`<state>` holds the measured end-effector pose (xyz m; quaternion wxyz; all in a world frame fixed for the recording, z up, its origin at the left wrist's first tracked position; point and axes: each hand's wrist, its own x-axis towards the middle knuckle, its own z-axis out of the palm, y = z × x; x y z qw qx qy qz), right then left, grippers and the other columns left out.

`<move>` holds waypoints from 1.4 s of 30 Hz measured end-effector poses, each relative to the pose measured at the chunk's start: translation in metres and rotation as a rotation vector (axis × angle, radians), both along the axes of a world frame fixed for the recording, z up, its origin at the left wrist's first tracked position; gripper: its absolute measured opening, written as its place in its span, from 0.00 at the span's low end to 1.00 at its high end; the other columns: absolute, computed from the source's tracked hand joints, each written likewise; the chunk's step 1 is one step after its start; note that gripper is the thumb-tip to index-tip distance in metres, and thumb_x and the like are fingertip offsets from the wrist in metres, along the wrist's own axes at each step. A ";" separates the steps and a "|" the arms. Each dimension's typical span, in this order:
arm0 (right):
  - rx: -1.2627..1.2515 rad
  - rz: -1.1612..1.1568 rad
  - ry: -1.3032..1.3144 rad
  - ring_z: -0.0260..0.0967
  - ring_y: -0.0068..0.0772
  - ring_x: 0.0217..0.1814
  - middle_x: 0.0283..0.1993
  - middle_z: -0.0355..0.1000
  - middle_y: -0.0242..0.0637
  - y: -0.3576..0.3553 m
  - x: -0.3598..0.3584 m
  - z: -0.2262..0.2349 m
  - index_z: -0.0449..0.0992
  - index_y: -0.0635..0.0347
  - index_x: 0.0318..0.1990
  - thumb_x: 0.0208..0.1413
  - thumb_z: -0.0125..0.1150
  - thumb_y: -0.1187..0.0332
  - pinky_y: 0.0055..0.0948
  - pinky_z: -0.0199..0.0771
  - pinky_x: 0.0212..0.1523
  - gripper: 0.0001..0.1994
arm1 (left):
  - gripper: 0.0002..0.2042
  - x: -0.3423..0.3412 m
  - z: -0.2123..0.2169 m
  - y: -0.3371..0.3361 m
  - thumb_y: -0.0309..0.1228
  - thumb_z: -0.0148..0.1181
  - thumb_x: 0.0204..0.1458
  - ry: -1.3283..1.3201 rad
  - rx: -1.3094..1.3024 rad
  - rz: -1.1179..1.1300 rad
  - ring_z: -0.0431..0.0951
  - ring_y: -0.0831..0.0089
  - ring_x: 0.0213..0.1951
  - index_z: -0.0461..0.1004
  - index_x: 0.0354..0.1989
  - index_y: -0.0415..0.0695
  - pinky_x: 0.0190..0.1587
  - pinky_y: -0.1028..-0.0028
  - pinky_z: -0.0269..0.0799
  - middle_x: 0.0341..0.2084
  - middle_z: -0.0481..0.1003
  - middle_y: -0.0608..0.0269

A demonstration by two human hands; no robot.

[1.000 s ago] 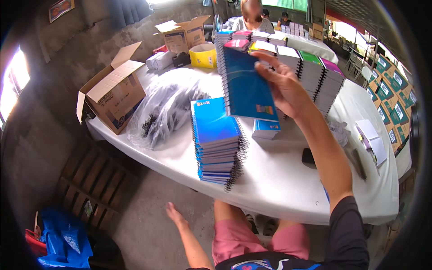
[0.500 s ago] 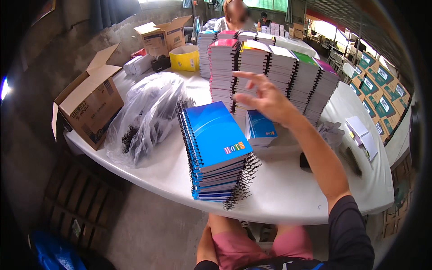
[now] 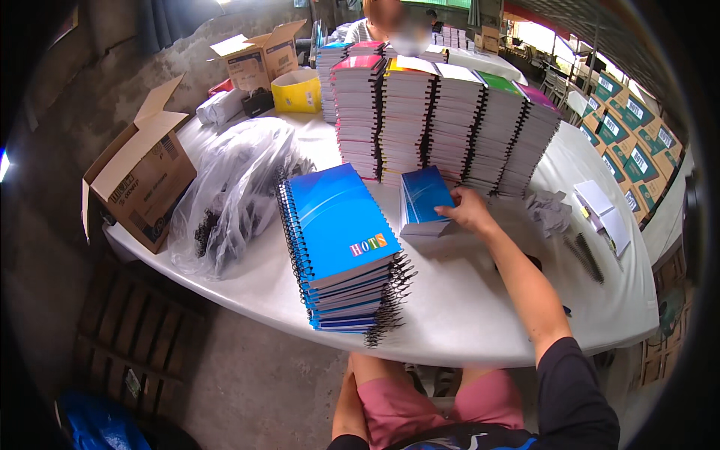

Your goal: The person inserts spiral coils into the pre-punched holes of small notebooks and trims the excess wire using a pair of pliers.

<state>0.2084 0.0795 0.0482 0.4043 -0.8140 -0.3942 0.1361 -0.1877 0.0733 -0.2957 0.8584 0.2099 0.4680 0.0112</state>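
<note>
My right hand (image 3: 471,211) pinches the right front corner of a small stack of blue-covered books (image 3: 424,192), thumb on the top cover and fingers at its side. No binding shows on these books from here. To their left stands a larger stack of blue spiral-bound notebooks (image 3: 337,217), with black coils sticking out on both sides. My left forearm (image 3: 348,409) rests beside my thigh; its fingers are hidden near the table edge.
Tall stacks of coil-bound books (image 3: 405,120) line the back. Left are a clear plastic bag (image 3: 244,180) of black coils, an open carton (image 3: 150,184) and a yellow box (image 3: 297,91). Crumpled paper (image 3: 549,213) and loose coils (image 3: 585,257) lie right. Another person (image 3: 367,30) is behind the stacks.
My right hand has come down from in front of the tall stacks to the small blue stack and closed on its corner. The whole view has shifted slightly.
</note>
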 end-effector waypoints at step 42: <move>-0.278 -0.432 0.256 0.62 0.41 0.59 0.56 0.66 0.45 -0.368 -0.057 -0.357 0.68 0.59 0.54 0.57 0.54 0.57 0.37 0.61 0.59 0.21 | 0.13 0.124 0.277 -0.104 0.34 0.63 0.51 -0.325 1.087 0.244 0.71 0.80 0.31 0.67 0.38 0.43 0.39 0.77 0.67 0.28 0.73 0.68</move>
